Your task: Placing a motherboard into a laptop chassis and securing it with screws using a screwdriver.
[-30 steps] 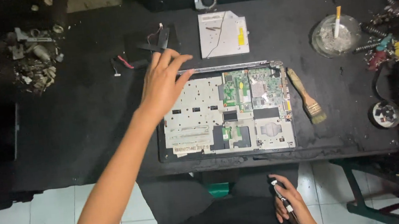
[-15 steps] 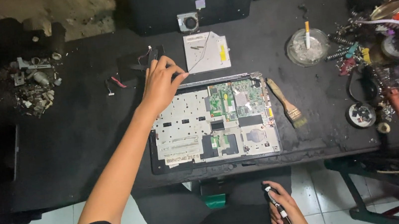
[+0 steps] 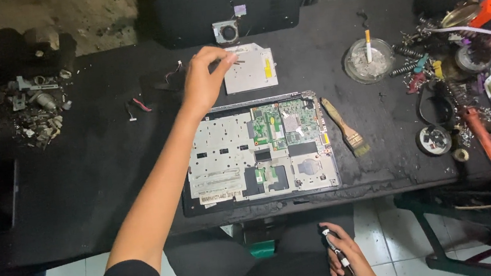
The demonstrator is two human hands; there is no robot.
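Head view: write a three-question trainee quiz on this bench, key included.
1. True or false: the left hand reaches over the optical drive.
2. What does the right hand hold? A) brush B) pen-like tool C) fan
3. Name the item lying just right of the opened laptop.

Key: 1 true; 2 B; 3 the paintbrush.
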